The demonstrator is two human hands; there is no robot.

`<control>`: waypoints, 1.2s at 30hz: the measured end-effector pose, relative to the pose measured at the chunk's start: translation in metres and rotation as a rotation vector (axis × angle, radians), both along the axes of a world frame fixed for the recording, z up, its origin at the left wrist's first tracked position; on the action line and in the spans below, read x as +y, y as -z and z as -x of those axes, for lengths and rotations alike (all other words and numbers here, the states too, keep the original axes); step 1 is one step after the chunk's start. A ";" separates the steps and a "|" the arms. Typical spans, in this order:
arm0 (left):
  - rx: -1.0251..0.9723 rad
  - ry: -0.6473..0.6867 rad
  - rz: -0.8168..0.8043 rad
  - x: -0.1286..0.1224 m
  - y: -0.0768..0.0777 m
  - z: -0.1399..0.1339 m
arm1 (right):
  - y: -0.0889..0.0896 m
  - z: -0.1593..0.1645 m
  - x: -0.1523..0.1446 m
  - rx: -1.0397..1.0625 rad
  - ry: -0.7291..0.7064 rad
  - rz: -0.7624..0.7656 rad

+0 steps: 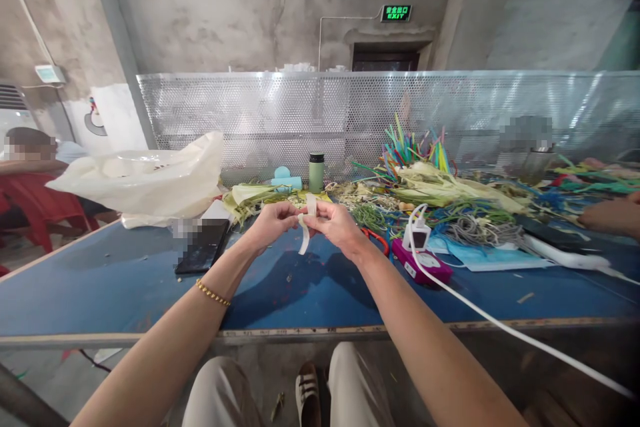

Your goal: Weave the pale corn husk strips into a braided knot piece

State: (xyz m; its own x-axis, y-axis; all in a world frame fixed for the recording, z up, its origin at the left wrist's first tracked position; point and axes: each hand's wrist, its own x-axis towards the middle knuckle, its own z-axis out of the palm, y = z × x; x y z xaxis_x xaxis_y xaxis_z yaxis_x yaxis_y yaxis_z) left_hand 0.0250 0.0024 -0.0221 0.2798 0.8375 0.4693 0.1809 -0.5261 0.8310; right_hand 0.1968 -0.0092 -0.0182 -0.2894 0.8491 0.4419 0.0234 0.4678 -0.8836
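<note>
A pale cream strip (305, 240), perhaps corn husk, is pinched between my two hands above the blue table. My left hand (274, 223) grips it near its middle with thumb and fingertips. From the other side, my right hand (334, 225) also has its fingers closed on it. One end of the strip sticks up beyond the right fingers, and the other hangs down below them. The fingers partly hide where the strip bends or crosses. Just beyond my hands lie pale husk leaves (250, 195) and a green bottle with a black lid (316, 173).
A purple power socket (417, 265) with a white charger and cable stands right, beside red-handled scissors (379, 240). Grey cord (483, 230), a blue face mask (495, 259) and a husk pile (445, 187) lie behind. Left are a black tablet (203, 248) and plastic bag (145, 180). Another person's hand (613, 215) is far right.
</note>
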 end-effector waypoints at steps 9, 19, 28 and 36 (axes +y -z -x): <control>-0.123 -0.017 0.078 0.003 0.004 -0.003 | 0.007 0.004 0.008 -0.159 0.166 -0.188; -0.211 0.069 0.125 0.002 -0.002 0.002 | 0.002 0.001 0.006 0.044 0.147 -0.093; -0.036 -0.148 -0.024 0.000 -0.003 -0.002 | 0.003 -0.001 0.008 0.017 0.185 -0.118; 0.155 0.051 -0.301 -0.003 -0.002 -0.006 | 0.003 0.007 0.001 -0.034 0.153 -0.105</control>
State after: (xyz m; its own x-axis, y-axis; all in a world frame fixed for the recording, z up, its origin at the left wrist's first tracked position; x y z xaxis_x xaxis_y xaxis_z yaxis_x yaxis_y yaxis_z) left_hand 0.0307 -0.0009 -0.0202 0.4048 0.6511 0.6420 0.2598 -0.7551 0.6020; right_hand 0.1903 -0.0084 -0.0213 -0.1769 0.8339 0.5227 0.1306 0.5463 -0.8273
